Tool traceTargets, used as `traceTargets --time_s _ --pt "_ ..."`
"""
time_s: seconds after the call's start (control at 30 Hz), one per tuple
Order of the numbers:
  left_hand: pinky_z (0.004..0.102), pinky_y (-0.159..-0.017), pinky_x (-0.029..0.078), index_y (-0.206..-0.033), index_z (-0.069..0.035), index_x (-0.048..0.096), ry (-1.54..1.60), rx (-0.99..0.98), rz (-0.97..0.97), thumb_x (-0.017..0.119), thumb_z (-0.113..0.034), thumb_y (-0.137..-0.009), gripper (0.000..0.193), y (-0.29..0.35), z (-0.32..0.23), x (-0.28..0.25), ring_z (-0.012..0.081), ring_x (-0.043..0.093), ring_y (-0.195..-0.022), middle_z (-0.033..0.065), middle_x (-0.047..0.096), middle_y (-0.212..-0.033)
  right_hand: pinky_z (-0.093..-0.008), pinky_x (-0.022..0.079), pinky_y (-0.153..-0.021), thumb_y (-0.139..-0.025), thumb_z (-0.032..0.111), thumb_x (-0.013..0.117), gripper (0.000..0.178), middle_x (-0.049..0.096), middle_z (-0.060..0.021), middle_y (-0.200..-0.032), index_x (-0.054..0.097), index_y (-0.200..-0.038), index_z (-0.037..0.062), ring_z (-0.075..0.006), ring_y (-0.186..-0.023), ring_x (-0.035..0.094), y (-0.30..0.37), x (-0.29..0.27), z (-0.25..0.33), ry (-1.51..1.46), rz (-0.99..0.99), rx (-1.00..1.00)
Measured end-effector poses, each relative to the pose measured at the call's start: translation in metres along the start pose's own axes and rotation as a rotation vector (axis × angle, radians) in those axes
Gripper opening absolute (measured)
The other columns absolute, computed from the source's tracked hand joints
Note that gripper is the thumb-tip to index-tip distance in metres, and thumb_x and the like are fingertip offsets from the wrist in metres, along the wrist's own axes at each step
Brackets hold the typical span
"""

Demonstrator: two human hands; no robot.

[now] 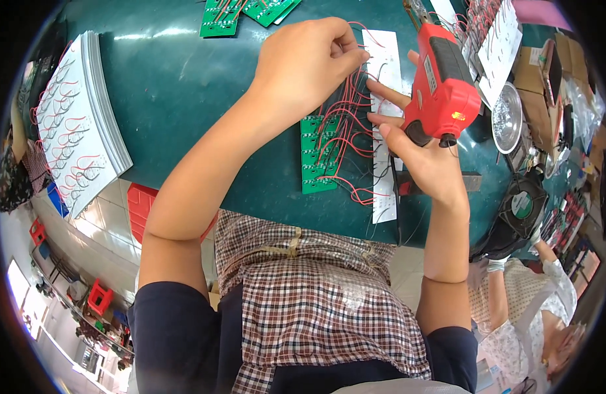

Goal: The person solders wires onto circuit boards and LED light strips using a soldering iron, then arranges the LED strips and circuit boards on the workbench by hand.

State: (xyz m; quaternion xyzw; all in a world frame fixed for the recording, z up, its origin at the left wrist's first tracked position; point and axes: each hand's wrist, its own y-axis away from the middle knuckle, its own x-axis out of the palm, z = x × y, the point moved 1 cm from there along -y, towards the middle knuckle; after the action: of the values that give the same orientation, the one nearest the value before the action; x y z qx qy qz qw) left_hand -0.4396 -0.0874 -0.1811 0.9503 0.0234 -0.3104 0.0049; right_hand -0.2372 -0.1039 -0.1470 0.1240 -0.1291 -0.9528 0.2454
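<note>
My left hand [309, 62] is closed in a pinch at the edge of a white strip [384, 209], its fingertips on what looks like a thin wire. Red and black wires [346, 121] run from a green circuit board panel [309, 177] to the strip, which lies along the panel's right side. My right hand [428, 154] holds a red soldering gun [441, 85] with a dark grey grip above the strip. Two of its fingers stretch left to the strip's edge among the wires, the thumb close below them. The gun's metal front end points toward the table's far side.
More green boards [219, 18] lie at the far edge. A stack of white sheets [93, 125] with wires stands at left. On the right are wired white cards [500, 56], a metal bowl [506, 118], cardboard boxes [533, 72] and a black fan [516, 213]. Another person [526, 308] sits at right.
</note>
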Motion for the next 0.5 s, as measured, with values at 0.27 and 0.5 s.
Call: traceTargets --time_s 0.27,0.5 --pt "0.0346 -0.059 0.046 -0.081 -0.006 0.064 -0.180 0.249 -0.135 0.074 -0.023 -0.086 0.020 -0.006 0.010 0.012 0.0207 0.059 -0.064 0.0043 0.062 -0.068 -0.0379 0.058 -0.088 -0.088 -0.002 0.062 0.074 0.051 -0.0214 -0.142 0.024 -0.152 -0.0017 -0.0294 -0.116 0.064 0.008 0.004 0.005 0.021 0.026 -0.055" --pt "0.0388 -0.065 0.048 -0.078 -0.006 0.065 -0.160 0.232 -0.161 0.073 -0.019 -0.081 0.016 -0.001 0.003 0.010 0.0252 0.059 -0.069 0.0059 0.063 -0.069 -0.0304 0.053 -0.067 -0.091 0.004 0.065 0.060 0.060 -0.0093 -0.090 0.038 -0.143 -0.0081 -0.0140 -0.069 0.061 0.054 -0.004 0.024 -0.105 -0.370 -0.059"
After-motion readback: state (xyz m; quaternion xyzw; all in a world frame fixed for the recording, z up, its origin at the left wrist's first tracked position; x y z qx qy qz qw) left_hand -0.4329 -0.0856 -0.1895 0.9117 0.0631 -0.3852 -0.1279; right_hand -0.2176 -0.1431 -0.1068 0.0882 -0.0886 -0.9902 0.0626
